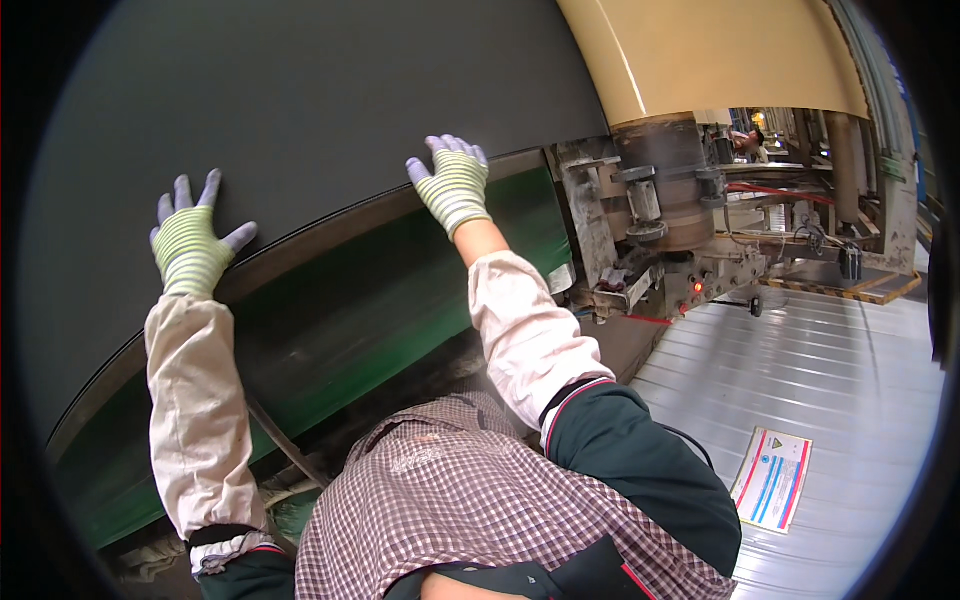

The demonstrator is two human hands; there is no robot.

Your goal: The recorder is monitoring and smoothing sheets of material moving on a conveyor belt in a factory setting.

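A wide dark grey sheet [330,90] spreads out before me, its near edge running slantwise along a machine bed. My left hand [193,240], in a green-and-white striped glove with grey fingertips, lies on the sheet with fingers spread. My right hand [453,180], gloved the same way, rests flat near the sheet's near edge, close to the machine's side frame. Both palms face down and neither hand grips anything. Below the edge hangs a green belt [400,270].
On the right, a tan sheet [720,55] curves over a large roller [665,180]. Beside it stand machine brackets and a control panel [695,288] with a lit red lamp. A ribbed metal panel [790,370] carries a printed label [772,478].
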